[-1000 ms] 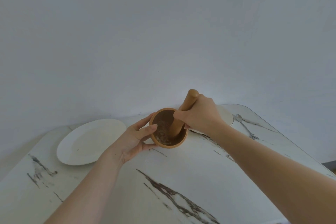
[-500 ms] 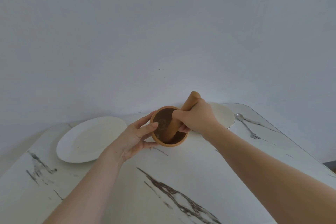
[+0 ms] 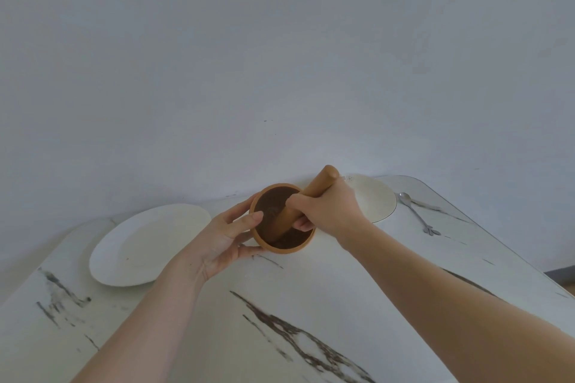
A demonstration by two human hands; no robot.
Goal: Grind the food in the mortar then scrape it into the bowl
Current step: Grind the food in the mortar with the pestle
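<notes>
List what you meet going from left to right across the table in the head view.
Across the table: white plate → left hand, holding the wooden mortar → right hand, gripping the pestle → cream bowl → metal spoon.

White plate [image 3: 149,246] lies near the left edge of the marble-veined worktop [image 3: 217,336]. Metal spoon [image 3: 415,211] lies near far right corner.

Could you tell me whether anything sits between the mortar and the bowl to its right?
Only the right hand, gripping the pestle, lies between the mortar and the bowl. No other object shows there; the spoon lies beyond the bowl.
</notes>
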